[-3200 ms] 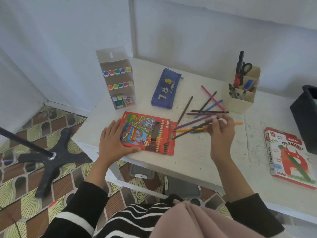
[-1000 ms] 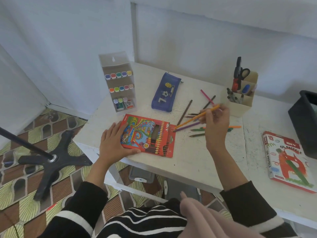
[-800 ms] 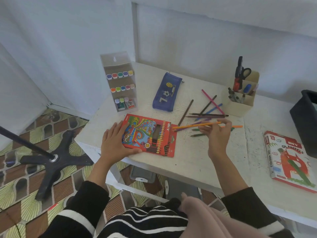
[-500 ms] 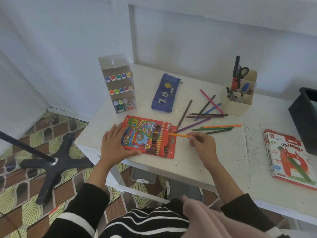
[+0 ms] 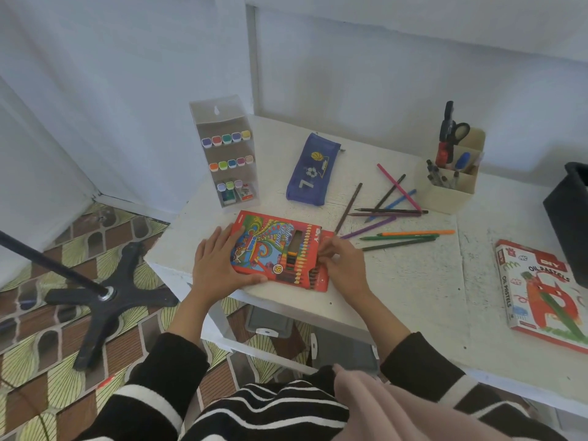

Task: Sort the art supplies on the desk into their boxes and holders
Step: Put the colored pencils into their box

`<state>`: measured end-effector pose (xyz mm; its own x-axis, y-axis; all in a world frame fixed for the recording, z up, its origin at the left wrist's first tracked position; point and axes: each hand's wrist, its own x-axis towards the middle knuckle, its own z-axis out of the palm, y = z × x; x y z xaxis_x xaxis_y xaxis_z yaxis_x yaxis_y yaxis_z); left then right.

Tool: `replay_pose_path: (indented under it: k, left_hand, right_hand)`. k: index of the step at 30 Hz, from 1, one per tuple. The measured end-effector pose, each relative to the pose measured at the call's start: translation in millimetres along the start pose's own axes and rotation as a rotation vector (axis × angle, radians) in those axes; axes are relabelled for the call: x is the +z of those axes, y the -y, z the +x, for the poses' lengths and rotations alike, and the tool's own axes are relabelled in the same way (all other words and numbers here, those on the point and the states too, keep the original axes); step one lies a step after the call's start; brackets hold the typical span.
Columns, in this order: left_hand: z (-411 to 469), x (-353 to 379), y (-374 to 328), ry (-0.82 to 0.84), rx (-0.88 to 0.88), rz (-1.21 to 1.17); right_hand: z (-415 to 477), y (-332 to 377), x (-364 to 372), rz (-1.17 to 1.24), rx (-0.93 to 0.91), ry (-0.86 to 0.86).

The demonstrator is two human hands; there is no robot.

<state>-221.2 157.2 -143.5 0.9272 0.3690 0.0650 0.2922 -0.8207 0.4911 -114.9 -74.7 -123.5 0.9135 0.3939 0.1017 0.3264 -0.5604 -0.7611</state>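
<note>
A red coloured pencil box (image 5: 270,246) lies flat near the desk's front left edge, its open flap end facing right. My left hand (image 5: 216,265) rests spread on the box's left half, thumb along the near edge, holding it down. My right hand (image 5: 343,265) sits at the open end with fingertips bunched there; the orange pencil it carried is hidden under the fingers and inside the box. Several loose coloured pencils (image 5: 397,240) lie scattered to the right of the box.
A blue pencil case (image 5: 311,173) and a clear marker rack (image 5: 227,160) stand behind the box. A cream holder (image 5: 451,192) with scissors is at the back right, beside a black bin (image 5: 569,218). An oil pastels box (image 5: 541,294) lies at the right. A black stand base (image 5: 105,297) is on the floor.
My right hand lifted an orange pencil from the pile, swung it left and slid it into the box's open end. My left hand stayed on the box.
</note>
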Motion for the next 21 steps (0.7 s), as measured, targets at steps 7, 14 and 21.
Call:
replay_pose_path:
  k: [7, 14, 21]
  left_hand:
    - [0, 1, 1, -0.006, 0.006, 0.002]
    - [1, 2, 2, -0.014, 0.011, 0.014]
    - [1, 1, 0, -0.010, 0.007, 0.018]
  right_hand:
    - [2, -19, -35, -0.201, -0.157, -0.086]
    - [6, -45, -66, -0.351, 0.009, -0.079]
    - [3, -48, -69, -0.365, -0.066, -0.162]
